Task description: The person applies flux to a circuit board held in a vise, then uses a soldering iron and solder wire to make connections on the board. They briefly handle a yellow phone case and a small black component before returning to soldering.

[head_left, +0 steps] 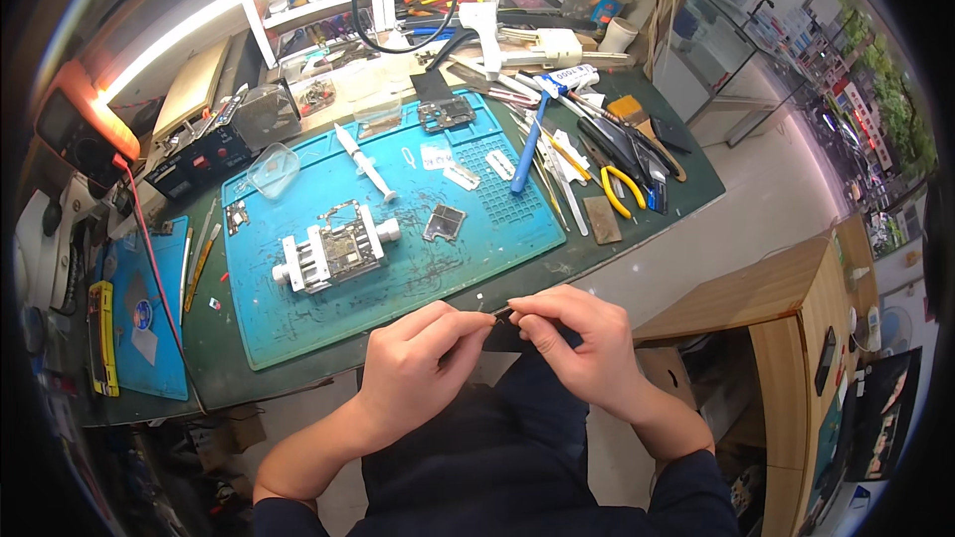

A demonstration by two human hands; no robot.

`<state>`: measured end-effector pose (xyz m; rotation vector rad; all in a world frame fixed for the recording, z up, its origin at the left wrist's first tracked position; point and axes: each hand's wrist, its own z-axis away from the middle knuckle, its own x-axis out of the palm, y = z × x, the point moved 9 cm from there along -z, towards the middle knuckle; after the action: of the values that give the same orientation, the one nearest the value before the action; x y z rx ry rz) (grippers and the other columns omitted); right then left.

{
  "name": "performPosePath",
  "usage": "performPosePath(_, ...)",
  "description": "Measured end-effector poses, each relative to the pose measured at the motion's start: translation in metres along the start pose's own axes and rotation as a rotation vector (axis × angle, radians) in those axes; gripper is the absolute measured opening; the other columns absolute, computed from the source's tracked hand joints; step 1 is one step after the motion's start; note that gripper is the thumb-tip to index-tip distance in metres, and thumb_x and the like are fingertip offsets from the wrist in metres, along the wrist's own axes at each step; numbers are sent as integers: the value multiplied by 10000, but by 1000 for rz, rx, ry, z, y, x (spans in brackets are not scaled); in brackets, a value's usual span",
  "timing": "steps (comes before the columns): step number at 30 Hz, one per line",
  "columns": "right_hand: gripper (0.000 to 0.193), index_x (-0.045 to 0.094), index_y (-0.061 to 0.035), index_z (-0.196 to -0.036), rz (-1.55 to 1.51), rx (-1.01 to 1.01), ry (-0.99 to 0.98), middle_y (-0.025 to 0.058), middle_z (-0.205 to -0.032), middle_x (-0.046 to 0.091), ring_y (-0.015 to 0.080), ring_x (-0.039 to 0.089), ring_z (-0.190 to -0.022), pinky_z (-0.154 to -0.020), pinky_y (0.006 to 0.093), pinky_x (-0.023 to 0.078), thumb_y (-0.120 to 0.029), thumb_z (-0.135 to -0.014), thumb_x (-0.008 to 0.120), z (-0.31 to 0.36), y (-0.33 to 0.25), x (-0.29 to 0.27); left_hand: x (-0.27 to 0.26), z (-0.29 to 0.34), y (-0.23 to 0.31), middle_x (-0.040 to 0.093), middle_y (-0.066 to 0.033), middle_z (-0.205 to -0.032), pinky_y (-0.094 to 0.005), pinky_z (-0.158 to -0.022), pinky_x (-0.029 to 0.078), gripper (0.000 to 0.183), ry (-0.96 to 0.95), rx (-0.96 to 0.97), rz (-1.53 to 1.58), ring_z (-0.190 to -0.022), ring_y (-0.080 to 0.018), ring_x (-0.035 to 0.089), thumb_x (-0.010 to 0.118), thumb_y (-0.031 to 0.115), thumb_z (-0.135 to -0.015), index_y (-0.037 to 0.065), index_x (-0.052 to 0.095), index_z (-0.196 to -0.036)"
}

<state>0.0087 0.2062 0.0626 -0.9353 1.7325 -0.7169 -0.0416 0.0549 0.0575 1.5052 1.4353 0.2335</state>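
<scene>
In front of my body, just off the near edge of the teal work mat (418, 283), both hands meet at the fingertips. A small dark piece (502, 317) sits between them, too small to name. My left hand (420, 363) pinches it from the left, thumb against forefinger. From the other side, my right hand (585, 338) pinches it as well. Beyond them on the mat, a circuit board (348, 244) is clamped in a silver metal holder (310, 264). To its right lies a small dark square part with a metal frame (444, 223).
Farther back on the mat are a syringe (365, 164), flat metal blades (462, 176), another circuit board (447, 113) and a clear plastic box (274, 173). At right lie a blue-handled brush (530, 144) and yellow-handled pliers (619, 194). An orange multimeter (88, 124) stands left.
</scene>
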Motion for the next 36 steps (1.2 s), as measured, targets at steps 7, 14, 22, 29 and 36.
performPosePath(7, 154, 722, -11, -1032, -303, 215, -150, 94, -916, 726, 183, 707, -803, -719, 284, 539, -88, -899, 716, 1, 19, 13, 0, -1, 3, 655, -50, -751, -289, -516, 485, 146, -31, 7, 39, -587, -173, 618, 733, -16, -813, 58, 724, -939)
performPosePath(14, 132, 733, -25, -949, -169, 179, -135, 94, -872, 732, 201, 711, -783, -702, 289, 542, -106, -849, 761, 0, 19, 14, 2, 2, 1, 645, -55, -748, -265, -515, 465, 159, -50, 25, 41, -579, -146, 593, 734, -43, -812, 46, 731, -944)
performPosePath(22, 115, 738, -26, -913, -113, 148, -113, 97, -859, 734, 199, 708, -736, -657, 283, 542, -105, -835, 769, -1, 18, 13, 4, 4, -1, 639, -38, -731, -317, -523, 510, 116, -63, 8, 3, -606, -207, 633, 734, 26, -814, 72, 720, -920)
performPosePath(29, 101, 727, -28, -889, -49, 120, -103, 72, -802, 708, 171, 676, -664, -605, 276, 522, -110, -840, 760, -1, 15, 13, 6, 6, -2, 640, -42, -727, -323, -529, 515, 98, -72, -12, 6, -609, -215, 638, 736, 34, -819, 66, 719, -911)
performPosePath(36, 102, 718, -23, -902, 31, 99, -137, 71, -786, 689, 158, 630, -620, -580, 287, 491, -108, -854, 747, 0, 13, 18, 5, 10, -8, 656, -65, -753, -250, -526, 500, 106, -84, -79, 139, -620, -130, 644, 742, -6, -841, 15, 724, -943)
